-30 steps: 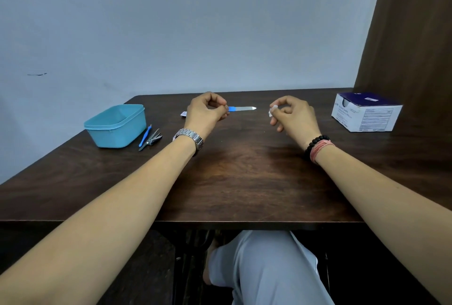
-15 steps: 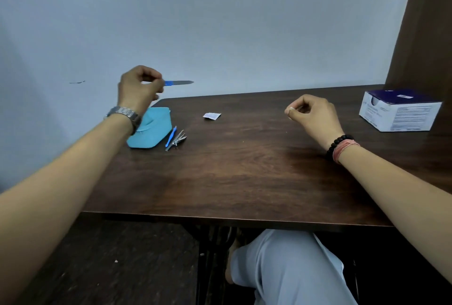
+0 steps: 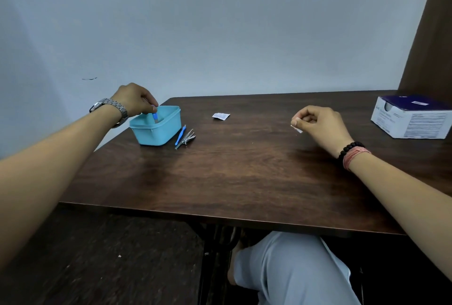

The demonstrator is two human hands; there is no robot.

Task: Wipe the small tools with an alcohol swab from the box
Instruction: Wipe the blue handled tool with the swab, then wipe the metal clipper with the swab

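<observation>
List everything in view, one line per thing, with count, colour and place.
Plastic tub: one, light blue, table's far left.
Blue-handled metal file: one, lowered into the tub by the left hand.
Slim plastic tool: one, blue, on the table just right of the tub.
Metal nail clippers: one, silver, beside the slim tool.
Torn swab wrapper: one, white, far centre of the table.
Swab box: one, white with dark blue top, far right.
Wooden table: one, dark brown.
Left hand: pinches the file.
Right hand: pinches a white swab.

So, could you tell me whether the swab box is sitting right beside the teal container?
No, the swab box sits at the table's right edge, far from the teal container.
</observation>
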